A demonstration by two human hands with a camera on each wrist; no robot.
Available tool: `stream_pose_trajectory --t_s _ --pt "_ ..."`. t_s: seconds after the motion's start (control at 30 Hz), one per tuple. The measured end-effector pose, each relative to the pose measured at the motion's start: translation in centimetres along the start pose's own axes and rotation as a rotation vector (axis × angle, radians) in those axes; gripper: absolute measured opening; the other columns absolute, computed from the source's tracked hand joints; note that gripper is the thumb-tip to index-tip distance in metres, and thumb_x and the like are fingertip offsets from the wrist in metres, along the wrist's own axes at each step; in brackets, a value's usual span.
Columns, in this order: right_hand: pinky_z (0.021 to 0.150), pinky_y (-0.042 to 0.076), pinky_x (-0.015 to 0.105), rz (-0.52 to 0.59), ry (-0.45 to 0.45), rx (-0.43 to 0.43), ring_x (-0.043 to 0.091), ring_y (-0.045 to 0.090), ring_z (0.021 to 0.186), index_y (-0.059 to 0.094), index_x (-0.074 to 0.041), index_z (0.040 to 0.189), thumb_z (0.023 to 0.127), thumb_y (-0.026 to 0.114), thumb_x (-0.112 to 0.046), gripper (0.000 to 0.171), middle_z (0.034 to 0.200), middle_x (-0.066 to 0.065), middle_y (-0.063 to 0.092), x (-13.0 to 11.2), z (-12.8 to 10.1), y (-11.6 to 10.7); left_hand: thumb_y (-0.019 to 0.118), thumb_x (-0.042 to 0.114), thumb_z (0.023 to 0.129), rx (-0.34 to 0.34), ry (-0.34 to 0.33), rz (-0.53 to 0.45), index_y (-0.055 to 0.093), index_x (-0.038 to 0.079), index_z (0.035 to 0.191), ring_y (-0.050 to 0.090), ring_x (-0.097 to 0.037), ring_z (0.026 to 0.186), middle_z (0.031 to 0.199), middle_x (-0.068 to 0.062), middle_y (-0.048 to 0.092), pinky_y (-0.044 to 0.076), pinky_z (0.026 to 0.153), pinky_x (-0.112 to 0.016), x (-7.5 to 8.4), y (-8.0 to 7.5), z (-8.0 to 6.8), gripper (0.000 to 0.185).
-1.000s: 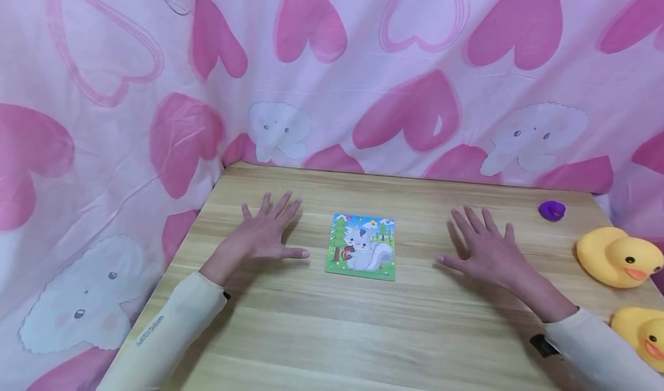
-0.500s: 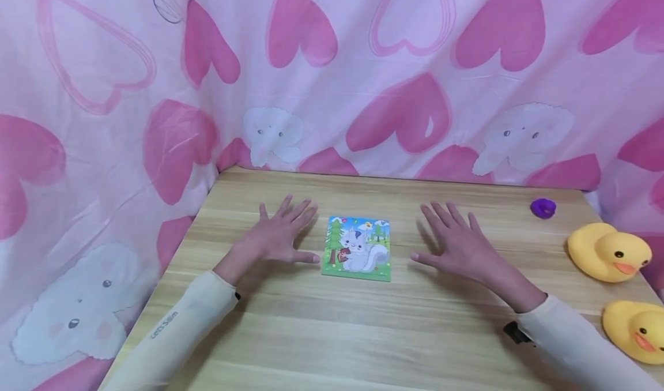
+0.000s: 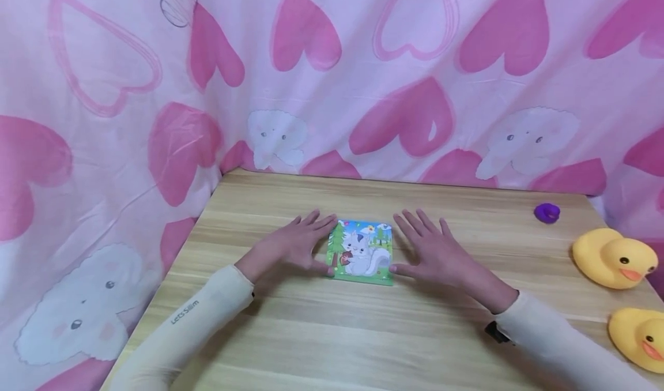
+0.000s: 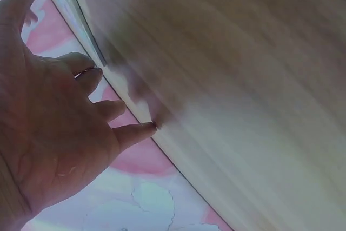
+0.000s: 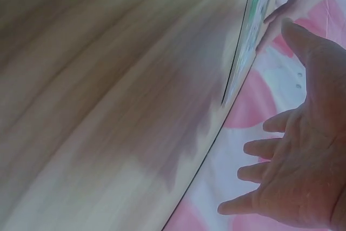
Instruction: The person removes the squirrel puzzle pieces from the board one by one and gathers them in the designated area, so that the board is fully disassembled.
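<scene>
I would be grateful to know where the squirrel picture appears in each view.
Head: the squirrel picture lies a little below and right of centre.
Left wrist: the squirrel picture is a thin slanted sliver at upper left.
Right wrist: the squirrel picture is a narrow slanted strip at upper right.
Shared landmark: the pink heart-patterned cloth beyond the table.

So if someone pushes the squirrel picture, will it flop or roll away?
The squirrel picture probably won't flop: its edges look straight and it lies flat. It shouldn't roll or tip, since it's squarish and low on the table. It might feel light, because it looks thin, but pictures can't prove that.
</scene>
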State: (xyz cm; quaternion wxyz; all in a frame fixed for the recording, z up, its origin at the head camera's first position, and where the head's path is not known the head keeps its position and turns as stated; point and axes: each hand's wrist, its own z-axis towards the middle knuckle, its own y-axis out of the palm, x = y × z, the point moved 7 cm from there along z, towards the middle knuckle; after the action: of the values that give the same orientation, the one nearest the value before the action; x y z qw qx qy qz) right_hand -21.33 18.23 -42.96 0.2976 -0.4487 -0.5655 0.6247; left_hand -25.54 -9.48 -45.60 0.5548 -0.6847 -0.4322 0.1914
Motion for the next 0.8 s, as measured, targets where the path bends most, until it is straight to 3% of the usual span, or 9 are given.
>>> stream_pose_trajectory --t_s 0.23,0.53,0.67,0.8 --pt "0.121 0.015 0.084 0.017 -0.014 -0.007 0.046 0.013 0.164 0.02 -0.019 0.171 0.085 0.072 -0.075 0.114 0.179 0.009 0.02 -1.3 1.2 0.4 0.066 0.086 0.078 -0.02 -0.022 0.017 0.01 0.025 0.172 0.003 -0.035 0.168 0.181 0.008 0.007 0.014 0.133 -0.065 0.3 0.2 0.0 0.125" --pt "0.125 0.013 0.08 0.082 -0.059 0.032 0.041 0.023 0.163 0.038 -0.015 0.165 0.086 0.08 -0.064 0.102 0.167 0.01 0.043 -3.4 4.3 -0.1 0.065 0.087 0.079 -0.018 -0.038 0.034 0.006 0.027 0.172 0.002 -0.032 0.168 0.181 0.009 0.005 0.014 0.134 -0.063 0.1 0.1 0.2 0.125" --pt "0.131 0.022 0.067 0.118 -0.099 0.035 0.036 0.039 0.155 0.048 -0.01 0.158 0.09 0.08 -0.055 0.088 0.158 0.012 0.052 -4.4 5.7 0.2 0.064 0.087 0.08 -0.017 -0.046 0.016 0.005 0.027 0.172 0.001 -0.032 0.168 0.181 0.009 0.004 0.011 0.135 -0.062 0.2 0.3 0.2 0.125" --pt "0.125 0.037 0.056 0.17 -0.111 0.012 0.031 0.052 0.138 0.056 -0.008 0.151 0.092 0.08 -0.048 0.075 0.146 0.011 0.06 -5.2 7.0 1.0 0.063 0.087 0.082 -0.03 -0.051 0.005 0.003 0.026 0.172 -0.001 -0.032 0.168 0.181 0.007 0.002 0.008 0.135 -0.063 0.2 0.8 0.1 0.124"
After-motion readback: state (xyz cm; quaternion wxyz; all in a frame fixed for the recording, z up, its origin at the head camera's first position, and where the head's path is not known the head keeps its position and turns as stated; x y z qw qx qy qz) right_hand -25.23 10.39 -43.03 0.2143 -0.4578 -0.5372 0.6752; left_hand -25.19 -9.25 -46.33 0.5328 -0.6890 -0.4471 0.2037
